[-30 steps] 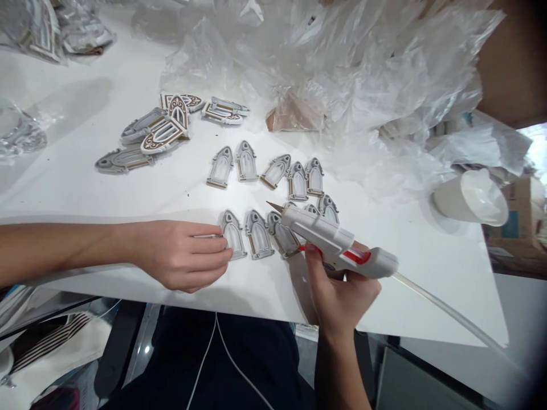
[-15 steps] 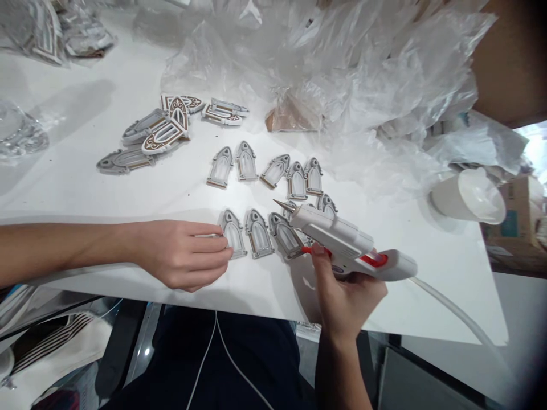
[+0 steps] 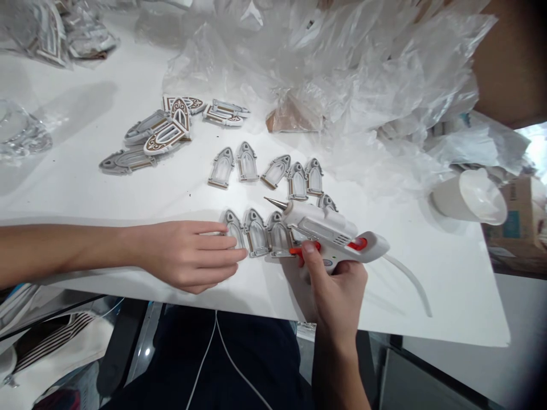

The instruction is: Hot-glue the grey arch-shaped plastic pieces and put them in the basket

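My right hand [image 3: 339,285] grips a white glue gun [image 3: 322,233], thumb near its red trigger [image 3: 294,250], nozzle [image 3: 277,203] pointing left above the near row of arched window pieces [image 3: 257,234]. My left hand [image 3: 192,253] is spread loosely, fingers over the row's leftmost piece. I'd keep that hot tip off my fingers and squeeze evenly. Crumpled plastic bags [image 3: 363,68] crowd the white tabletop's [image 3: 427,250] far side; a white cup [image 3: 465,196] lies right, cardboard box [image 3: 519,199] beyond.
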### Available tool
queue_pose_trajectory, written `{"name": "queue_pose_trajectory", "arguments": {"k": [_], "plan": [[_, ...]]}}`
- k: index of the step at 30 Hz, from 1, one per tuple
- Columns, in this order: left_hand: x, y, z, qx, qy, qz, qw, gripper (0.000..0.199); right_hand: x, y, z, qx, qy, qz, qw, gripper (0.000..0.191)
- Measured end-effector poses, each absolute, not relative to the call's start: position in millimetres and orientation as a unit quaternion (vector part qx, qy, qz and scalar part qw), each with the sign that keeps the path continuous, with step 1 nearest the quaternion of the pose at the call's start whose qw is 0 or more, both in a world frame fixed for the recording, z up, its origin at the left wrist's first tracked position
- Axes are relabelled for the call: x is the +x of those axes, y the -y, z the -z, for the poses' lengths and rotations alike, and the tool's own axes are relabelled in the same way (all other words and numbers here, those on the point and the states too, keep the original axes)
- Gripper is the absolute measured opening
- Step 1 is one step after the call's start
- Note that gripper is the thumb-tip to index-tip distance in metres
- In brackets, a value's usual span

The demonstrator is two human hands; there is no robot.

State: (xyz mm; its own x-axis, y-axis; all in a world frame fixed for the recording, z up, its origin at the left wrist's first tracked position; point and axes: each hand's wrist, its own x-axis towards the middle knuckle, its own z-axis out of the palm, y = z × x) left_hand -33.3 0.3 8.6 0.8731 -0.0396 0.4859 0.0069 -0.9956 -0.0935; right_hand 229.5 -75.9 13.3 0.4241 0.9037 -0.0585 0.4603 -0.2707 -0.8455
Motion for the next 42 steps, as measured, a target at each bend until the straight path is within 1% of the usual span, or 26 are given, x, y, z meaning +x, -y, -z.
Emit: {"name": "queue_pose_trajectory", "arguments": {"k": [6, 9, 18, 28, 42], "plan": [[-22, 12, -7, -0.982, 0.059, 0.178, -0.025, 0.042, 224, 76, -13, -0.747, 0.455, -0.289, 0.39, 0.039], [-15, 17, -6, -0.984, 0.077, 0.155, -0.048, 0.046, 221, 77, -12, -0.746, 0.451, -0.285, 0.399, 0.038], [-8, 20, 0, -0.982, 0.089, 0.138, -0.098, 0.049, 222, 77, -9, -0.737, 0.459, -0.293, 0.4, 0.035], [-4, 21, 2, -0.98, 0.089, 0.146, -0.104, 0.045, 221, 77, -9, -0.753, 0.418, -0.267, 0.433, 0.037], [-5, 19, 2, -0.982, 0.078, 0.134, -0.111, 0.048, 225, 78, -7, -0.743, 0.404, -0.263, 0.464, 0.035]]}}
